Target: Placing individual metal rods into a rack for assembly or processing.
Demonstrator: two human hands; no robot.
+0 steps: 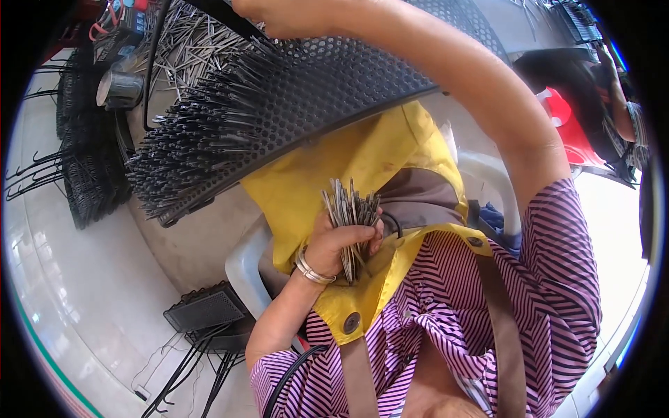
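My left hand [346, 245], with a bracelet at its wrist, is wrapped round a bundle of thin grey metal rods [345, 209] in front of my yellow apron [341, 171]. The rods stand roughly upright out of the fist, their tips uneven. My right hand [293, 17] reaches across to the far side of a black perforated rack [334, 73], beside a dark bar. Its fingers look curled, but the top of the picture cuts them off and what they hold is hidden. Many dark rods [209, 125] stand in the holes on the rack's left half.
Loose rods [185, 38] lie heaped beyond the rack. A metal can [120, 90] stands at the far left, near hooked black racks [83, 167]. Another black rack [209, 313] is on the floor at lower left. A red stool [568, 129] and another person's arm [619, 104] are at right.
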